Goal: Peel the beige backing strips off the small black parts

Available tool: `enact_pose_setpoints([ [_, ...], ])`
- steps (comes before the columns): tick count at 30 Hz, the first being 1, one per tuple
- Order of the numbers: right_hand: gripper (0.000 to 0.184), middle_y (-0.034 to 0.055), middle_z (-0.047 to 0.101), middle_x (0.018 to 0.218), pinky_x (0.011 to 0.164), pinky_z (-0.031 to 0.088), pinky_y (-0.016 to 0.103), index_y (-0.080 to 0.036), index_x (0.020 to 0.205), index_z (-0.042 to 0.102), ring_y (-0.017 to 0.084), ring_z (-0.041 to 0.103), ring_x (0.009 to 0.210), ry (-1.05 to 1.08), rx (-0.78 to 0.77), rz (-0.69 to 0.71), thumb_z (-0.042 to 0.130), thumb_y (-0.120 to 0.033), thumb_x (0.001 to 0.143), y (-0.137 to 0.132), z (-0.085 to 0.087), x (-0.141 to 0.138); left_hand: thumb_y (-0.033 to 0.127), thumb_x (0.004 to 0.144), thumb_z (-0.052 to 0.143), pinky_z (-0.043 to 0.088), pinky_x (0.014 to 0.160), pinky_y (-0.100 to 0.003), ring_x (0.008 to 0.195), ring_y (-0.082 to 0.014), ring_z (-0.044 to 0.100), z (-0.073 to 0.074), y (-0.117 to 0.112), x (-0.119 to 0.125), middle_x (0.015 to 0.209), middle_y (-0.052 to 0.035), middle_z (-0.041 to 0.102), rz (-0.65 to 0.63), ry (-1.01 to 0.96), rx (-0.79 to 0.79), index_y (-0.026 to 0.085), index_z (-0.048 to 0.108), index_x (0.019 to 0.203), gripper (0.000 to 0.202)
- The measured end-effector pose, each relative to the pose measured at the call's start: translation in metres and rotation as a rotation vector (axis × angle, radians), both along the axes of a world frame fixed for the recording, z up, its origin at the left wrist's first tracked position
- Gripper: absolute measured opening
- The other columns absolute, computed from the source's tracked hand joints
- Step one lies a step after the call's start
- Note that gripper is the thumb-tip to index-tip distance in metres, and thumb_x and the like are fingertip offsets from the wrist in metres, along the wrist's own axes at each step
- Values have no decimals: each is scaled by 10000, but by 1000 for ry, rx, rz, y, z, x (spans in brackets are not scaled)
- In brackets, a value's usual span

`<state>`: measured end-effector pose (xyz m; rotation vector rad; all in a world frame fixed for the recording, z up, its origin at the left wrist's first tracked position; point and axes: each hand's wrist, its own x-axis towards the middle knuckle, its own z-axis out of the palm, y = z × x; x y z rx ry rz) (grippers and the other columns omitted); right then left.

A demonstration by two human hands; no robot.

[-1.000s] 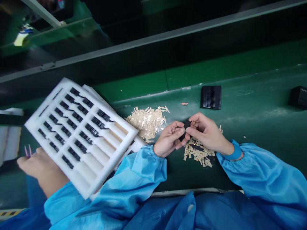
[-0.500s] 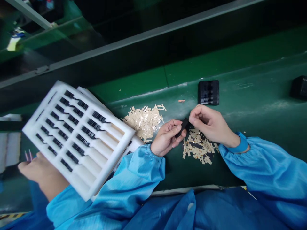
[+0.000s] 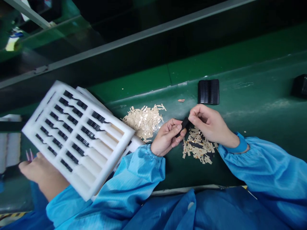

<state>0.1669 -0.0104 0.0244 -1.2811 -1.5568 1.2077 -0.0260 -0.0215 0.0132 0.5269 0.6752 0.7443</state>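
Note:
My left hand (image 3: 169,135) is closed around a small black block (image 3: 183,125), its fingers and thumb gripping the lower end. At the block's upper right end, my right hand (image 3: 207,123) pinches with thumb and forefinger; whatever lies between those fingertips is hidden. A blue band circles my right wrist. Under my hands lies a loose heap of small pale strips (image 3: 200,148). Left of my left hand spreads a denser pile of pale, shiny strips (image 3: 145,121). Behind my right hand a black ribbed block (image 3: 208,92) rests on the green bench.
A white foam tray (image 3: 130,131) with rows of black comb-like parts sits tilted at left on another tray. A co-worker's hand (image 3: 35,167) shows beyond it. A dark object (image 3: 301,86) is at the right edge. An orange scrap (image 3: 181,100) lies on the bench.
The view has shifted very slightly. Both hands keep the same grip and place at the black block.

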Motion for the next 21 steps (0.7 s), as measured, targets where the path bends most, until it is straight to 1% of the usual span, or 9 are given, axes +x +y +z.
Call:
enact_pose_setpoints([
  [6, 193, -16, 541, 758, 571, 375, 257, -182, 883, 581, 99, 467, 631, 96, -134, 11, 607, -356, 964, 5, 0, 0, 306, 886, 735, 256, 335, -102, 441, -19, 434, -2, 0, 0, 709, 27, 603, 31, 10, -8, 158, 553, 973, 250],
  [9, 208, -32, 522, 747, 541, 351, 249, -187, 995, 601, 89, 444, 598, 154, -172, -74, 656, -380, 940, 5, 2, 0, 311, 884, 735, 263, 332, -106, 446, -20, 437, -1, 0, 1, 726, 19, 615, 57, 36, -21, 151, 563, 969, 250],
  [10, 226, -40, 508, 732, 533, 342, 248, -191, 1042, 609, 88, 433, 586, 183, -189, -79, 655, -388, 942, 4, 3, 0, 316, 884, 735, 263, 330, -107, 443, -19, 435, -1, 0, 1, 728, 17, 620, 62, 37, -18, 148, 565, 967, 252],
  [12, 253, -52, 466, 681, 514, 314, 247, -196, 1090, 642, 87, 397, 559, 239, -243, -11, 635, -410, 955, 1, 4, -3, 321, 883, 735, 264, 325, -111, 433, -22, 434, -1, 0, 1, 720, 18, 627, 57, 21, -4, 150, 560, 964, 257],
  [14, 264, -57, 424, 627, 501, 276, 249, -189, 1051, 692, 85, 360, 540, 296, -302, 69, 624, -428, 962, -3, 3, -6, 324, 882, 735, 267, 322, -114, 422, -28, 438, -4, -1, 0, 702, 23, 632, 22, -16, 13, 163, 540, 949, 262],
  [15, 266, -60, 405, 603, 494, 254, 250, -185, 1006, 707, 81, 340, 527, 344, -333, 81, 629, -434, 959, -5, 2, -8, 328, 884, 734, 265, 321, -114, 414, -30, 436, -5, -1, -1, 693, 25, 634, -4, -37, 23, 168, 530, 945, 266],
  [18, 282, -66, 388, 568, 483, 214, 247, -174, 883, 708, 66, 309, 498, 523, -412, 47, 658, -446, 940, -12, -3, -14, 338, 894, 723, 245, 316, -111, 380, -22, 404, -9, -2, -3, 667, 33, 633, -63, -72, 63, 173, 521, 950, 266],
  [19, 284, -64, 401, 569, 480, 211, 245, -173, 871, 707, 62, 313, 493, 562, -429, 44, 666, -446, 936, -13, -5, -15, 341, 898, 718, 235, 314, -111, 367, -17, 386, -9, -3, -3, 658, 37, 629, -72, -72, 74, 171, 524, 952, 264],
  [21, 284, -53, 441, 586, 475, 216, 242, -170, 891, 720, 58, 335, 493, 562, -428, 42, 664, -444, 941, -14, -6, -15, 349, 900, 715, 224, 313, -113, 354, -9, 361, -8, -2, -3, 651, 42, 623, -78, -73, 87, 168, 523, 942, 267],
])
